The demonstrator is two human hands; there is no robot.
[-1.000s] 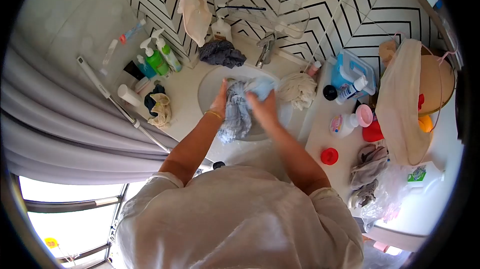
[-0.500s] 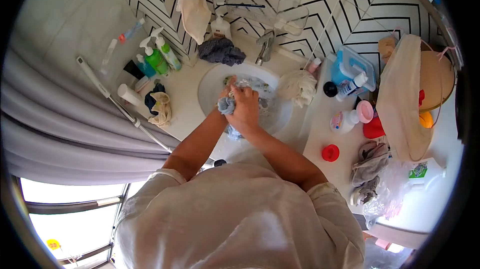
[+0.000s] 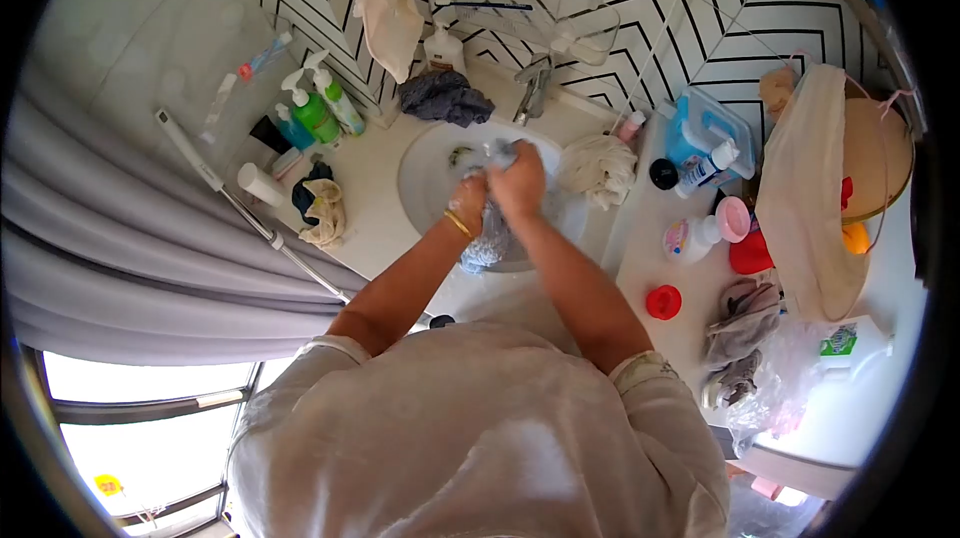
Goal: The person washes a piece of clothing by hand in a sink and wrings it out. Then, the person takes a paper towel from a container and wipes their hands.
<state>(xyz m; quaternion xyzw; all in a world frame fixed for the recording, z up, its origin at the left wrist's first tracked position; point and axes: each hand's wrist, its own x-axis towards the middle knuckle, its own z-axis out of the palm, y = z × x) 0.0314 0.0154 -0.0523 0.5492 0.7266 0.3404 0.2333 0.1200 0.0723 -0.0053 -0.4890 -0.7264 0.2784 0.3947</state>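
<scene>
Over the white sink (image 3: 412, 176) both my hands grip a wet, blue-grey cloth (image 3: 486, 242). My left hand (image 3: 467, 200), with a yellow bracelet at its wrist, is closed on it. Close beside it, my right hand (image 3: 521, 178) is closed on the upper part and slightly blurred. One end of the cloth shows above the knuckles; the rest hangs between my wrists toward the sink's front rim. Suds and water lie in the basin under the hands. Fingers and the cloth inside the fists are partly hidden.
Behind the sink stands a faucet (image 3: 534, 88). A dark grey cloth (image 3: 445, 98) lies on the back-left rim, a cream cloth (image 3: 596, 170) on the right. Pump bottles (image 3: 316, 118) stand left; a blue container (image 3: 708, 133), a red cap (image 3: 663, 302) and a white bottle (image 3: 690, 240) are right.
My right hand has moved up and right, my left hand down, with the cloth between them. The bracelet and more hanging cloth now show.
</scene>
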